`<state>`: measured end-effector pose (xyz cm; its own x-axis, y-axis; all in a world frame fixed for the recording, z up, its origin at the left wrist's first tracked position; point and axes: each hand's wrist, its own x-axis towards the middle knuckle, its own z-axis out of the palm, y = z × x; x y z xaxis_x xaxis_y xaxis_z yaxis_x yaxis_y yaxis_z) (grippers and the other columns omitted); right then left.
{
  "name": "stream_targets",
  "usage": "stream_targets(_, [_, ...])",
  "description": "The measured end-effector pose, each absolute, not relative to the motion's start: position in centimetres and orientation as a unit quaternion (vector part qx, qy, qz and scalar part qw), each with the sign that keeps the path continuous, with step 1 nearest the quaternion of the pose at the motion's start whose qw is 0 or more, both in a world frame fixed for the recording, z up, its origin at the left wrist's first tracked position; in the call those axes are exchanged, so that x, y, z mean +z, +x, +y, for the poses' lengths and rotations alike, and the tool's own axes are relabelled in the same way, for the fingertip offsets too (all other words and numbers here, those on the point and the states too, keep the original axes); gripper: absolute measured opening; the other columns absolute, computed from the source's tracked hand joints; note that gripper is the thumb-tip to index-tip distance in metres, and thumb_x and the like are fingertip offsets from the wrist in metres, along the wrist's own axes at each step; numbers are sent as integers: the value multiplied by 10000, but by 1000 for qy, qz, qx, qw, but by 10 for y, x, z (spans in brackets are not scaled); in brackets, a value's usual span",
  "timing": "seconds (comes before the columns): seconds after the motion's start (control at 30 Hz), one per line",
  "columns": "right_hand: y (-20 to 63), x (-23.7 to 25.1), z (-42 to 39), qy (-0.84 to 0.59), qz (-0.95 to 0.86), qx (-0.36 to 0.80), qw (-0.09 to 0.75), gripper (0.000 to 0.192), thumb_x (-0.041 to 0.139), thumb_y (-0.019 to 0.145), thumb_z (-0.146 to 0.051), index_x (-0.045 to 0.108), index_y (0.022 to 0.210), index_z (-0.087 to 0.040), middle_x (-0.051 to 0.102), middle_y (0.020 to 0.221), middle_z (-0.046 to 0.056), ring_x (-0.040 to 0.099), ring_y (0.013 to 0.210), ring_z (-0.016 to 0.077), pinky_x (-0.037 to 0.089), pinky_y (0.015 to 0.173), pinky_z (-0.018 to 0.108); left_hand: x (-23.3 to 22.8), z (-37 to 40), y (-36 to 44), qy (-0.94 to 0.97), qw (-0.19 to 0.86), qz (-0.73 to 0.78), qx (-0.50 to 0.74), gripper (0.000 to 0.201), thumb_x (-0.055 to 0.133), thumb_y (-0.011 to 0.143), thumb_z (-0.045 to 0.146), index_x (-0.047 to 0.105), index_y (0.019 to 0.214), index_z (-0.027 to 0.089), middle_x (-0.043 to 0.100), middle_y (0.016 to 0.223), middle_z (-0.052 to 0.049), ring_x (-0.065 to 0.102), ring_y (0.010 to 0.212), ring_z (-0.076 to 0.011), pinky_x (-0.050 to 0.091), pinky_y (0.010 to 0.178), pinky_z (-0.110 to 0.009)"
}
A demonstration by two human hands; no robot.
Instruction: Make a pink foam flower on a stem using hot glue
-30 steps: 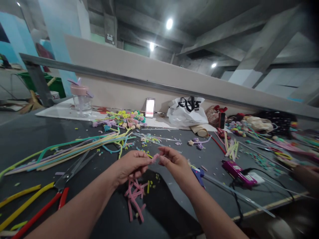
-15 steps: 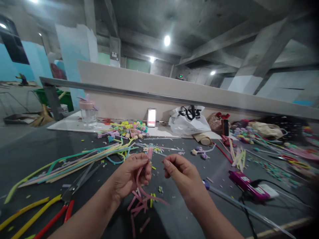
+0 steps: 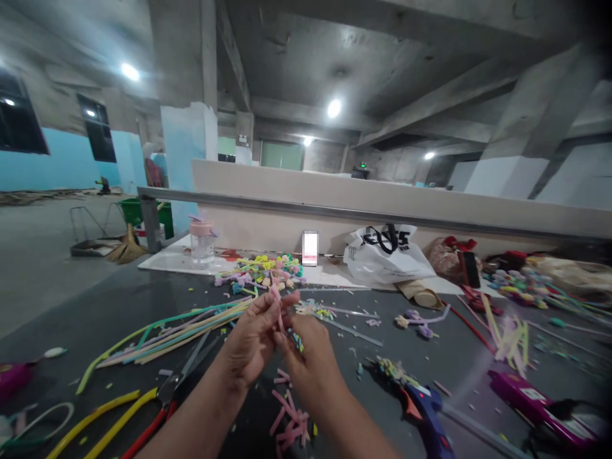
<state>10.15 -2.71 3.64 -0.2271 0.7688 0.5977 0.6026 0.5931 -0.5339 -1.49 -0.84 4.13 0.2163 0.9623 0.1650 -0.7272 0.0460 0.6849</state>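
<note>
Pink and fuzzy, the pipe cleaner piece [image 3: 276, 305] stands just left of the frame's centre, pinched between both hands above the dark counter [image 3: 86, 312]. The left hand [image 3: 253, 341] has its fingers [image 3: 268, 312] closed narrowly on the strand near its upper end; the right hand [image 3: 308, 363] meets it from below, fingers curled in, though whether they grip the strand or only touch it I cannot tell. By its look the strand is very light, soft on the outside, and likely to bend and keep a bend; a fingertip pinch close to the working spot should control it best, as a hold far from there would let it flop.

Directly below the hands lies a heap of cut pink pieces [image 3: 291, 424]. To the left, long coloured strands [image 3: 182, 322] fan across the counter beside red-handled scissors [image 3: 157, 411]. At lower right rests a blue glue gun [image 3: 425, 408], with a purple glue gun [image 3: 530, 398] further right. Finished small flowers [image 3: 262, 271] sit behind, near a white plastic bag [image 3: 387, 255].
</note>
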Motion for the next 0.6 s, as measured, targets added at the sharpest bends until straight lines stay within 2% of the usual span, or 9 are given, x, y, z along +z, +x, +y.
stream_targets(0.07, [98,41,-23,-431,-786,96,433,121,500,811,-207,596,738,-211,638,740,29,559,740,186,354,701,286,45,-8,-17,343,690,172,614,171,721,667,262,640,771,153,695,880,-46,626,790,-149,482,661,-223])
stream_targets(0.17, [95,48,-25,-425,-783,136,433,163,470,822,-227,599,724,-214,629,687,14,553,636,154,352,591,240,53,-9,-22,361,678,169,618,174,710,680,271,600,643,141,643,649,-4,618,833,-153,471,667,-201])
stream_targets(0.27, [94,46,-35,-460,-746,234,421,226,463,814,-268,558,621,-200,545,495,-21,488,467,118,325,469,206,66,-10,-26,368,658,176,633,246,723,657,277,526,588,149,553,538,50,601,631,-103,473,607,-196])
stream_targets(0.4, [101,29,-51,-482,-670,421,376,259,478,792,-336,550,584,-199,451,343,-63,368,282,81,251,322,173,83,-14,-30,399,614,220,645,266,722,640,273,483,622,156,520,538,77,426,395,-22,457,488,-184])
stream_targets(0.5, [121,21,-52,-446,-684,462,346,157,579,713,-296,630,606,-193,513,389,-51,392,280,67,267,315,163,88,-17,-28,449,590,279,610,259,691,659,311,481,649,161,524,538,66,329,332,-9,275,308,-127])
stream_targets(0.53, [129,23,-50,-436,-688,444,374,107,600,697,-282,665,680,-199,566,457,-35,445,331,78,309,346,169,88,-18,-27,468,585,301,590,259,680,666,324,481,647,160,519,525,65,296,315,-4,210,286,-121])
stream_targets(0.6, [144,32,-44,-443,-654,399,466,179,589,710,-294,682,833,-204,623,590,-6,521,444,107,393,434,204,86,-20,-22,502,572,344,550,263,657,681,346,479,634,158,499,483,71,249,295,2,150,282,-121])
